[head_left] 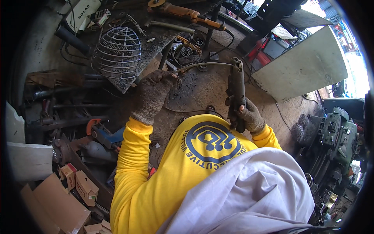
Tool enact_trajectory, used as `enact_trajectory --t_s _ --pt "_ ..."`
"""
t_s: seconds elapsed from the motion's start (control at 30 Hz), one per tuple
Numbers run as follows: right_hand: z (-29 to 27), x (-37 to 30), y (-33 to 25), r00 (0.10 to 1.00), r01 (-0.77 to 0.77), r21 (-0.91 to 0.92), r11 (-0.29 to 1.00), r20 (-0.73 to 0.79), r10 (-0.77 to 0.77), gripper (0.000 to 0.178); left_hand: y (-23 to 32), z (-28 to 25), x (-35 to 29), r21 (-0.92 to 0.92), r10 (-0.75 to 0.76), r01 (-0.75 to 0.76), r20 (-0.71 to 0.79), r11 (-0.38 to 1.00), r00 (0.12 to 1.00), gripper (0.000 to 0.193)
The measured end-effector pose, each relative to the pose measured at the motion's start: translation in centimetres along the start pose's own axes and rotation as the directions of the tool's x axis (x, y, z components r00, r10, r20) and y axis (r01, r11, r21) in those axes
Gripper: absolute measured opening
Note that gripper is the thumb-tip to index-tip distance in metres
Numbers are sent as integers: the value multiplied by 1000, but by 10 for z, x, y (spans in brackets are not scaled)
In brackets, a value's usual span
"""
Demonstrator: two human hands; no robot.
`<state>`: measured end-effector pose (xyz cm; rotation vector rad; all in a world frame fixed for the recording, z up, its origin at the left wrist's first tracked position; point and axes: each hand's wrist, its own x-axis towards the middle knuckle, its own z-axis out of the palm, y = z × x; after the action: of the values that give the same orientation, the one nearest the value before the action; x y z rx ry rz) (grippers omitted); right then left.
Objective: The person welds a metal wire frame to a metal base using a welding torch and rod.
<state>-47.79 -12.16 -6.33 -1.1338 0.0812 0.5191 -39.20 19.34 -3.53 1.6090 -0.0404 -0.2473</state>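
Observation:
Both my hands wear brown knit gloves with fingertips showing. My left hand [156, 91] is closed, pinching one end of a thin, tan, curved rod or cable [206, 64]. Its far end meets the top of a dark tubular metal part [236, 82]; whether it goes inside I cannot tell. My right hand [251, 116] wraps round the lower part of that tube and holds it roughly upright. The tube has short stubs along its side and a knobbly top. Just beyond my left hand is the corner of a dirty metal worktable [156, 46].
On the worktable lie a domed wire cage [119, 52], an orange angle grinder [183, 13] and a metal bar [171, 26]. Metal parts [187, 51] are heaped below. A pale panel [304, 66] leans at right, near a green machine [339, 128]. Cardboard boxes [58, 202] sit lower left.

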Motion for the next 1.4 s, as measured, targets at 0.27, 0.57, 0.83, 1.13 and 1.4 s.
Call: enact_trajectory --t_s 0.27,0.57,0.83,1.13,1.4 --pt "-5 -1 -7 1000 -16 -39 999 6 17 78 3 -15 15 411 140 -171 105 896 985 29" --pt "-1 -2 -2 997 10 -46 999 -70 -13 82 27 -41 31 707 313 -393 250 588 916 27" --pt "-3 -11 5 987 73 13 997 -145 -70 77 33 -133 42 676 673 -366 -263 640 691 45" --pt "1 -15 20 932 158 -102 982 -313 -183 60 -51 -260 86 -486 -361 -8 -661 874 658 68" --pt "16 -13 50 848 183 -213 960 -459 -263 61 -52 -236 117 -639 -453 -29 -577 769 680 66"
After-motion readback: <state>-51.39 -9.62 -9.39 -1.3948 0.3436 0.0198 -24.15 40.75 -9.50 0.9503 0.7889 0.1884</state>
